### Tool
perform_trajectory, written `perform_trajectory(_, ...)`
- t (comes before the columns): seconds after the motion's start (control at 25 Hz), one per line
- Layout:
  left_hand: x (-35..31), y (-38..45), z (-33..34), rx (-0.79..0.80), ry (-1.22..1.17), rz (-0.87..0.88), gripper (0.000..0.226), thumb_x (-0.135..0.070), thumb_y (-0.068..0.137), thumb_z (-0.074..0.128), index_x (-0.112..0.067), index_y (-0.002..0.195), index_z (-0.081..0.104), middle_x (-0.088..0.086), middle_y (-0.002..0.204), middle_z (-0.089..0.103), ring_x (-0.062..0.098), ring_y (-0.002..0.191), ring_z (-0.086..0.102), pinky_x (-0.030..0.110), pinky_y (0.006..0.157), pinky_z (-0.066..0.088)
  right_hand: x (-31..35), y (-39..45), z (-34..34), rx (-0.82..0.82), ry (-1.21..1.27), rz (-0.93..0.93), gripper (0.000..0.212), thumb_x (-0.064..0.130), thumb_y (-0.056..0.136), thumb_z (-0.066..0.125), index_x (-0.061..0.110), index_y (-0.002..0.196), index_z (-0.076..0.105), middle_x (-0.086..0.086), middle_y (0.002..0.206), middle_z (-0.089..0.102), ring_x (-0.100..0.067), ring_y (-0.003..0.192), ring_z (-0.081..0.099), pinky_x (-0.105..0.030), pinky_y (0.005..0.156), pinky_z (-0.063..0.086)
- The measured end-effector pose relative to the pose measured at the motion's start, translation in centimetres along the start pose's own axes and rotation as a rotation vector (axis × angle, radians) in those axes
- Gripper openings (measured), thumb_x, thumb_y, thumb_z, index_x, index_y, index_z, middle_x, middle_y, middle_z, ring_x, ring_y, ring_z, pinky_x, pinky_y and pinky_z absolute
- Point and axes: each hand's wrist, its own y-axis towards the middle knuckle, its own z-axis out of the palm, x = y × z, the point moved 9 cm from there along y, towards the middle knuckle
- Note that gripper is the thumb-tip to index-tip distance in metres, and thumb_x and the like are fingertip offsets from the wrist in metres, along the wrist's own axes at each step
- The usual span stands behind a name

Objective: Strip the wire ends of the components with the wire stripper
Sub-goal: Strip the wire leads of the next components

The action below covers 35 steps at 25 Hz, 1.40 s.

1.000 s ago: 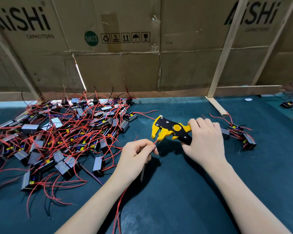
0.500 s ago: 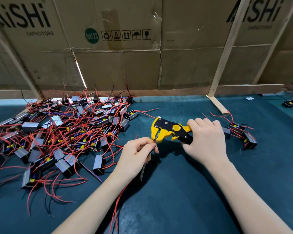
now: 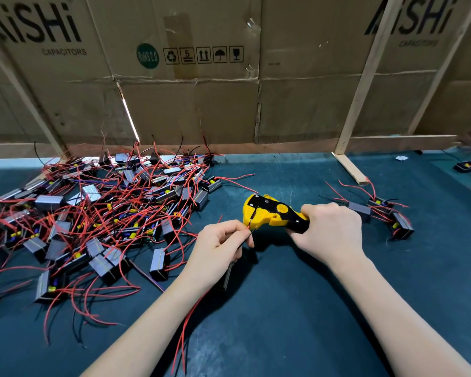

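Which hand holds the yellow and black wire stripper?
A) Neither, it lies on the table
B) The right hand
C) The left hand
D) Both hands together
B: the right hand grips the wire stripper by its handles, while the left hand pinches a red wire at its head.

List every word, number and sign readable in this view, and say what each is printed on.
"AiSHi" over "CAPACITORS": left cardboard panel, first letter cut off by the frame edge.
"AiSHi" over "CAPACITORS": right cardboard panel, the small line blurred.
"RoHS 2.0": green round mark on the middle cardboard.
"5": in the row of handling symbols (recycle, stacking limit, arrows, umbrella, glass).
Small print farther right: too small to read.
Wire stripper: no readable text.
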Motion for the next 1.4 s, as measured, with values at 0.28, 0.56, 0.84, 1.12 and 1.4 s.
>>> perform_trajectory(0.28, 0.1, -0.1, 0.6, 0.057, -0.026, 0.013, 0.037, -0.03, 0.096, 0.052, -0.007, 0.068, 0.055, 0.002, 0.058, 0.038, 0.013, 0.054, 0.033, 0.026, 0.058, 0.031, -3.0, 0.0, -0.3, -0.126, 0.011, 0.163, 0.043, 0.045, 0.071, 0.075, 0.008, 0.087, 0.06, -0.01, 0.083, 0.062, -0.035, 0.081, 0.057, -0.041, 0.075, 0.036)
perform_trajectory(0.56, 0.3, 0.1, 0.2, 0.035, -0.034, 0.027, 0.026, -0.017, 0.097, 0.058, -0.011, 0.073, 0.067, -0.005, 0.054, 0.048, 0.01, 0.055, 0.043, 0.016, 0.058, 0.036, -2.6, -0.3, 0.4, -0.084, 0.032, 0.153, 0.038, 0.045, 0.074, 0.073, 0.01, 0.082, 0.058, -0.007, 0.078, 0.06, -0.033, 0.078, 0.057, -0.04, 0.075, 0.035)
perform_trajectory(0.84, 0.6, 0.2, -0.9, -0.074, -0.057, 0.038, 0.025, -0.015, 0.095, 0.06, -0.002, 0.076, 0.069, -0.005, 0.053, 0.046, 0.01, 0.054, 0.042, 0.016, 0.058, 0.037, -0.4, -0.5, 0.1, -0.076, 0.034, 0.047, 0.037, 0.04, 0.066, 0.076, 0.012, 0.081, 0.058, -0.005, 0.075, 0.057, -0.033, 0.075, 0.055, -0.04, 0.073, 0.036)
perform_trajectory(1.12, 1.0, 0.3, -0.9, -0.086, -0.043, 0.005, 0.025, -0.02, 0.093, 0.065, -0.012, 0.069, 0.07, 0.003, 0.055, 0.043, 0.014, 0.056, 0.039, 0.019, 0.056, 0.033, 0.1, -0.5, -0.1, -0.07, 0.018, 0.036, 0.036, 0.042, 0.067, 0.075, 0.012, 0.079, 0.058, -0.005, 0.074, 0.057, -0.032, 0.075, 0.056, -0.04, 0.073, 0.037)
perform_trajectory(1.4, 0.8, 0.2, -1.0, -0.086, -0.014, -0.001, 0.026, -0.021, 0.093, 0.065, -0.015, 0.069, 0.071, 0.006, 0.056, 0.041, 0.016, 0.057, 0.037, 0.027, 0.058, 0.03, 0.6, -0.4, -0.5, -0.063, -0.011, -0.01, 0.037, 0.041, 0.063, 0.078, 0.016, 0.067, 0.051, -0.003, 0.063, 0.056, -0.03, 0.062, 0.057, -0.035, 0.065, 0.032)
